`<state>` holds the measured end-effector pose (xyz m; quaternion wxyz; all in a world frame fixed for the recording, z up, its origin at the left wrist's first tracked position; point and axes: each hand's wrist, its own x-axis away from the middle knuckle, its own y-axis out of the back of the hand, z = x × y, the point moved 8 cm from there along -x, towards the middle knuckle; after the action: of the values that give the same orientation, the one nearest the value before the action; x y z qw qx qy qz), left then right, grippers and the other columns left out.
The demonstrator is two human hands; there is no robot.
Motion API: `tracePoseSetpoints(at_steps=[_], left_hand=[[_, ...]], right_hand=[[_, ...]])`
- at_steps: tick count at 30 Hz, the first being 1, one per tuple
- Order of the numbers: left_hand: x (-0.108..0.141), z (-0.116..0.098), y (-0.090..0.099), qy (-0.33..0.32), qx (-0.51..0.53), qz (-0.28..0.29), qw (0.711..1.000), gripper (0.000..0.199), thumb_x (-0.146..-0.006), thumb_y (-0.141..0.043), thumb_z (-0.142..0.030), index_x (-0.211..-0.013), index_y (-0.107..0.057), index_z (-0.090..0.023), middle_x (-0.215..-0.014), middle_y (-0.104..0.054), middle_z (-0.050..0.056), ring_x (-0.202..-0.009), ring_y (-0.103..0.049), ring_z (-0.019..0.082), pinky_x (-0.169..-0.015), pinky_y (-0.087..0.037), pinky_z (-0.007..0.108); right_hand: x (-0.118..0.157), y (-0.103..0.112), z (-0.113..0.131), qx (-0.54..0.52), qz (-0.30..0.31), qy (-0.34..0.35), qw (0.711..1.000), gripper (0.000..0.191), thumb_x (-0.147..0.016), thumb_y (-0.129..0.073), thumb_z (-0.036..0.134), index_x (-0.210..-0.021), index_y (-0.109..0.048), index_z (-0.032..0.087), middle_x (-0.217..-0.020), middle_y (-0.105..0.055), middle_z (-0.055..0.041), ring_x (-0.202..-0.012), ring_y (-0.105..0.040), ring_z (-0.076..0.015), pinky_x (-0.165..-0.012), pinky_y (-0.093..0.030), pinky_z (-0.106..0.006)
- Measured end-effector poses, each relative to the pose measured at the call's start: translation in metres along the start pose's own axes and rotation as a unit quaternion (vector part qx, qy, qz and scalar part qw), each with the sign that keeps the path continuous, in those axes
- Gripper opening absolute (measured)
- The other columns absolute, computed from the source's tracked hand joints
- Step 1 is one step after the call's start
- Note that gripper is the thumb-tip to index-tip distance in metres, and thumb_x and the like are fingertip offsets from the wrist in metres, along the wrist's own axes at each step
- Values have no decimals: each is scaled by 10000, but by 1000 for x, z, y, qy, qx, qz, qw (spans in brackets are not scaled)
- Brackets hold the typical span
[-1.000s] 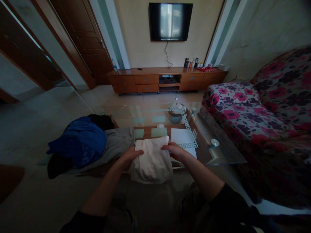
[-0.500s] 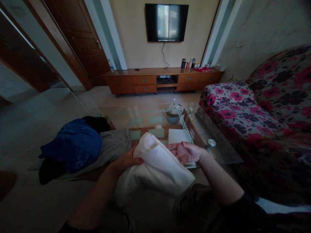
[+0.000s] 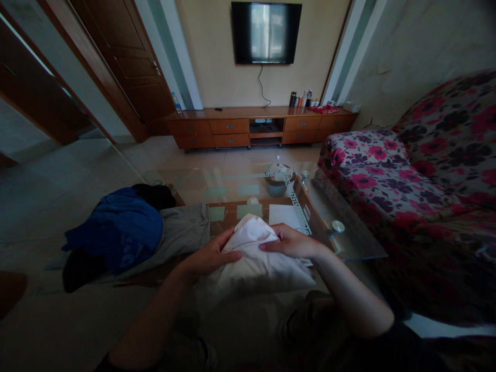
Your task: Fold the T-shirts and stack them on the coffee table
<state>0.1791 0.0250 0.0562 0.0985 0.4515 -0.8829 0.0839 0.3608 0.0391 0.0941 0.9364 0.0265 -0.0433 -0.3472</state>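
Observation:
A bunched white cloth [image 3: 256, 268], perhaps a garment, is held in front of me over the near edge of the glass table [image 3: 360, 248]. My left hand [image 3: 213, 253] grips its left side, thumb on top. From the right, my right hand [image 3: 290, 241] grips the cloth near its top, thumb pressed on the upper face; the other fingers are partly hidden behind it. To the left of the cloth lie a grey folded cloth [image 3: 188, 227] and a heap of blue clothing [image 3: 120, 222] with black pieces.
A basket [image 3: 277, 189] with crumpled white stuff shows near the table's far side. White paper [image 3: 284, 216] lies behind my hands. A floral sofa [image 3: 372, 181] stands at right. Beyond are a wooden TV cabinet [image 3: 228, 126] and a wall television [image 3: 266, 33].
My right hand, previously open with its palm turned up beside the cloth, has closed on it. The cloth's hanging left part has swung and its shape is more gathered.

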Motion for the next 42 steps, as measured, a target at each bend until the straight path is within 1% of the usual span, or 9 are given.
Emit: tracePoseSetpoints(at_steps=[7, 13, 16, 19, 23, 26, 32, 38, 42], left_hand=[[-10, -3, 14, -65, -74, -19, 995, 481, -937, -661, -433, -1373, -556, -258, -1361, -615, 120, -1212, -612, 267, -1026, -486, 463], [-21, 9, 21, -62, -35, -30, 997, 417, -957, -630, -432, -1316, -574, -227, -1264, -640, 126, -1050, -666, 226, -875, -544, 398], [-25, 14, 20, -57, -30, -23, 998, 409, -959, -633, -425, -1313, -578, -228, -1260, -637, 121, -1047, -668, 224, -872, -544, 391], [-28, 18, 20, -50, -27, -21, 998, 405, -955, -639, -428, -1299, -585, -224, -1252, -640, 121, -1040, -670, 224, -867, -545, 390], [-27, 21, 24, -36, -30, -36, 998, 407, -960, -623, -446, -1300, -585, -225, -1260, -639, 124, -1052, -667, 228, -866, -545, 390], [-25, 22, 28, -27, -26, -48, 998, 412, -953, -630, -456, -1291, -587, -223, -1258, -639, 125, -1047, -667, 226, -855, -546, 384], [-28, 24, 28, -21, -21, -47, 998, 415, -946, -638, -462, -1281, -590, -222, -1248, -644, 119, -1036, -671, 224, -845, -543, 377], [-31, 29, 27, -15, -18, -47, 999, 422, -934, -651, -463, -1276, -593, -222, -1243, -655, 121, -1033, -671, 222, -845, -544, 373], [-31, 31, 27, -8, -19, -53, 998, 421, -926, -657, -472, -1260, -600, -221, -1225, -660, 116, -1022, -671, 218, -839, -544, 370]], right_hand=[[65, 98, 77, 261, -180, 26, 948, 300, -923, -668, 446, -967, -708, 152, -865, -700, -37, -743, -613, -175, -701, -504, -292], [152, 169, 131, 477, -504, 102, 713, 221, -927, -647, 319, -1094, -708, 187, -905, -710, -78, -763, -614, -206, -734, -477, -337], [151, 176, 115, 542, -513, 139, 652, 276, -914, -606, 268, -1166, -698, 198, -1023, -710, -98, -896, -631, -256, -822, -484, -385], [123, 183, 53, 570, -424, 86, 699, 329, -875, -597, 213, -1188, -696, 207, -1141, -712, -97, -1028, -629, -281, -914, -474, -395], [94, 187, -67, 558, -280, -140, 769, 378, -806, -633, 158, -1173, -701, 221, -1173, -691, -100, -1087, -602, -277, -912, -458, -348], [90, 182, -119, 546, -230, -232, 771, 414, -767, -654, 146, -1166, -688, 248, -1248, -633, -109, -1143, -572, -295, -890, -455, -363], [80, 175, -123, 547, -231, -176, 785, 617, -852, -674, 270, -1454, -542, 298, -1537, -486, -103, -1343, -493, -310, -1023, -444, -418], [79, 184, -107, 505, -287, -130, 804, 443, -949, -555, 242, -1388, -604, 224, -1349, -665, -110, -1177, -640, -249, -992, -473, -329], [74, 174, -120, 486, -194, -158, 837, 508, -795, -734, 196, -1298, -665, 202, -1296, -671, -118, -1184, -629, -260, -1025, -456, -333]])
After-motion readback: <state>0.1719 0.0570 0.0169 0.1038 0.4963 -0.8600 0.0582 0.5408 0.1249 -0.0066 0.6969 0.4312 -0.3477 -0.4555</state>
